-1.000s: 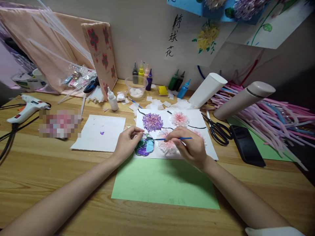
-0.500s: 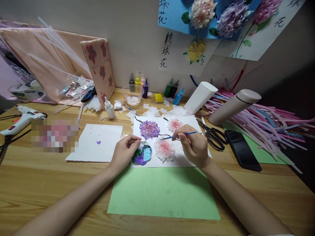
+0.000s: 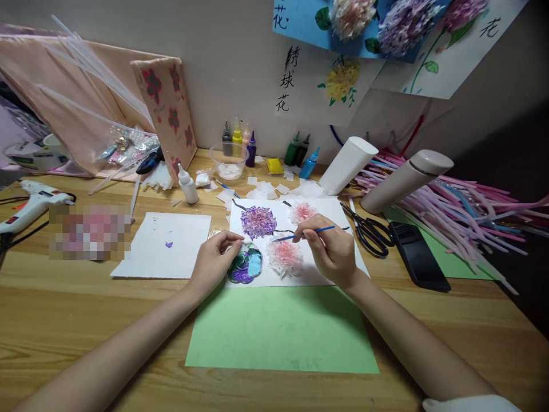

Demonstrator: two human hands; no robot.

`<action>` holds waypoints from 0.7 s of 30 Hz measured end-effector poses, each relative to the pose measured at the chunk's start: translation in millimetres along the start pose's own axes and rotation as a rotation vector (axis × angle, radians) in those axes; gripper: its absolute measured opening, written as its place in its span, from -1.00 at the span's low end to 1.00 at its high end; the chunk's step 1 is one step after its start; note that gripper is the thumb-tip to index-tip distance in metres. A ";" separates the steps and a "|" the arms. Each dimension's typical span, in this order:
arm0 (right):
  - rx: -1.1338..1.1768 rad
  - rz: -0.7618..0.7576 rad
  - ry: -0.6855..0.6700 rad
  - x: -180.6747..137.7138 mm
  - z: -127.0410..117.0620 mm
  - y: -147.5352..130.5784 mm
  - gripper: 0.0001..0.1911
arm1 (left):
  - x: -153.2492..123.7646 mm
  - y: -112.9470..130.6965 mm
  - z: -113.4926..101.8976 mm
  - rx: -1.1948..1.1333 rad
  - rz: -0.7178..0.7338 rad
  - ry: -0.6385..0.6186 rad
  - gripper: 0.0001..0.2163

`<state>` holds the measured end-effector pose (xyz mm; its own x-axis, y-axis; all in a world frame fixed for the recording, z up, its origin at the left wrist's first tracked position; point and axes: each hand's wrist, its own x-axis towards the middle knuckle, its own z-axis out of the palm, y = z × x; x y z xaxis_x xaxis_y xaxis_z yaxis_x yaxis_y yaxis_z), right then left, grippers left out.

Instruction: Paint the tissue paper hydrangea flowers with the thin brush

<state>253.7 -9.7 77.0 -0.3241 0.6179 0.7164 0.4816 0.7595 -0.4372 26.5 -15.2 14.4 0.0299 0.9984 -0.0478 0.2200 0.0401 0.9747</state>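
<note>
Right fingers (image 3: 313,221) pinching blue brush (image 3: 290,236), tip moved from palette (image 3: 246,268) to pink flower (image 3: 285,258), contact unclear, left fingers (image 3: 232,236) pinching palette

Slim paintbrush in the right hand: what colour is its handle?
Blue; the slim paintbrush handle shows best in the head view.

Palette (image 3: 246,265), partly hidden behind left hand (image 3: 215,258)

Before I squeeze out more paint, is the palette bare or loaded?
Loaded: the palette, held at its edge by the left hand, shows patches of purple, light blue and dark green paint.
</note>
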 end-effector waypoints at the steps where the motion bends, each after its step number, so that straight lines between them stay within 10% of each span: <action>1: -0.004 0.004 0.009 0.2 -0.6 -0.5 -0.79 | 0.1 0.0 0.0 -0.003 -0.005 0.002 -0.76; 21: 0.037 0.083 0.043 -1.2 -3.7 0.7 -0.78 | 1.0 -2.8 -0.5 0.001 0.029 -0.009 -0.77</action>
<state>257.5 -10.7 77.8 -0.2491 0.6703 0.6990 0.4750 0.7136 -0.5149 25.5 -14.2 11.8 0.0455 0.9987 -0.0218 0.2203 0.0112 0.9754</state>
